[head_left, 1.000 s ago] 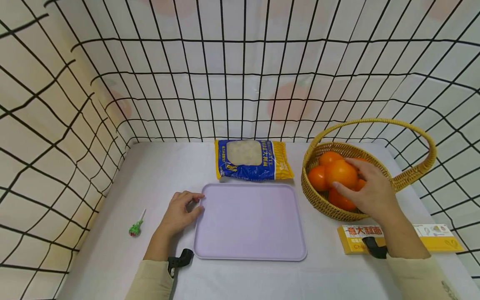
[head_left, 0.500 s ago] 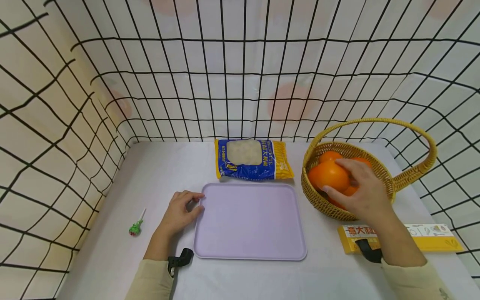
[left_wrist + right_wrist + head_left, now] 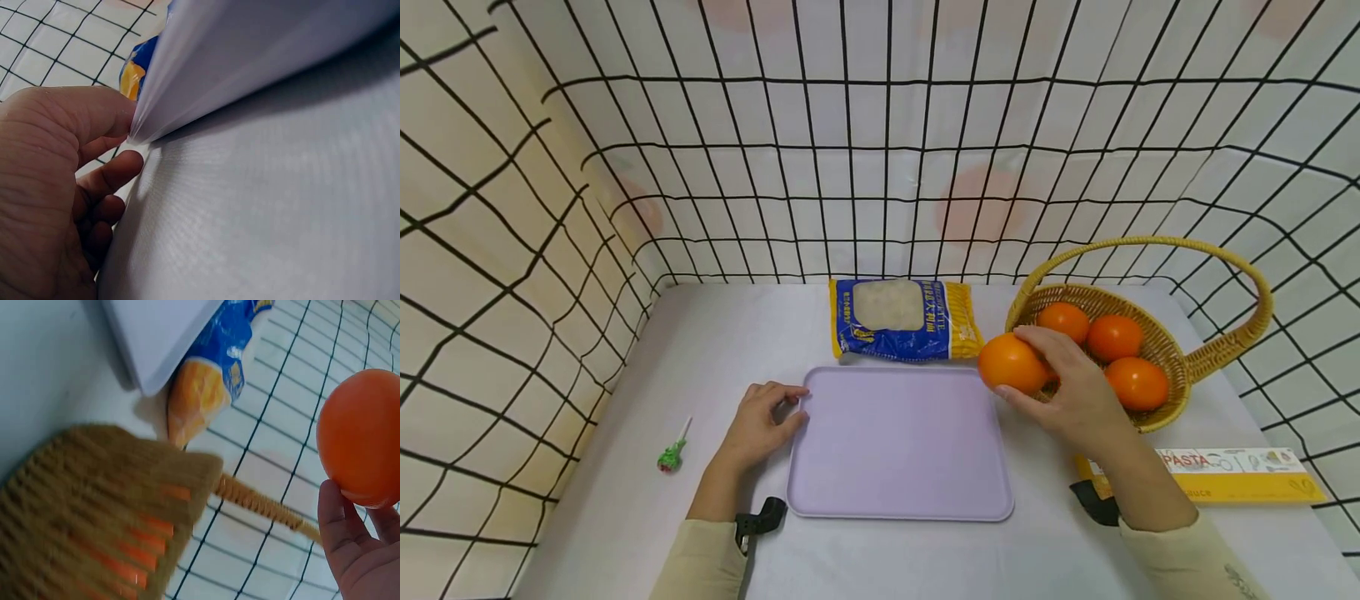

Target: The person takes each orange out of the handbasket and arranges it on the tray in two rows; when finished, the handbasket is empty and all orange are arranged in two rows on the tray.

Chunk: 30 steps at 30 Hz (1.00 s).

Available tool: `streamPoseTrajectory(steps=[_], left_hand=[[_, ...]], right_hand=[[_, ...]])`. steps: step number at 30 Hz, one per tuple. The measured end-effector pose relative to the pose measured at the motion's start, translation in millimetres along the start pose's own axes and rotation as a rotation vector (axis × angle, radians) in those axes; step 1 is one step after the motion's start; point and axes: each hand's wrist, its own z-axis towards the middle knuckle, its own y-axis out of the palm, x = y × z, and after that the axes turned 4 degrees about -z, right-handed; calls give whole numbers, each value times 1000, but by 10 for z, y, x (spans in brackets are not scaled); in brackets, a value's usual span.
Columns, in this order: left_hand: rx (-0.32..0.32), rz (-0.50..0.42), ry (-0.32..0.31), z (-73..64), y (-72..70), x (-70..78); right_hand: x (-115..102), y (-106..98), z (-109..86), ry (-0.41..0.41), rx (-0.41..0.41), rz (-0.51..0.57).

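Observation:
My right hand [image 3: 1078, 404] grips a smooth orange [image 3: 1009, 364] between thumb and fingers. It holds the fruit over the left rim of a woven basket [image 3: 1163, 352], near the tray's upper right corner. Several more oranges [image 3: 1138, 383] lie in the basket; the hand hides part of its front. In the right wrist view the held orange [image 3: 362, 437] is raised above the basket's side. At the left, my left hand [image 3: 762, 427] touches the edge of a flat lilac tray [image 3: 898, 446] with thumb and index finger. Its other fingers curl loosely in the left wrist view.
A blue and yellow pasta bag [image 3: 895, 321] lies behind the tray. A yellow and white pasta box [image 3: 1247, 477] sits in front of the basket, partly under my right forearm. A green-wrapped lollipop [image 3: 672, 455] lies far left. Black wire mesh [image 3: 887, 175] surrounds the table.
My right hand has lifted the orange out of the pile and carried it left, past the basket's rim towards the tray. The left hand stays in place.

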Motion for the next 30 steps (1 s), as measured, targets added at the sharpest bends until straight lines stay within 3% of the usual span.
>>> streamPoseTrajectory(steps=[14, 30], left_hand=[[7, -26, 15, -19, -14, 5], [-13, -36, -8, -6, -25, 4]], right_hand=[[-206, 429, 155, -73, -116, 59], [-450, 964, 262, -182, -244, 45]])
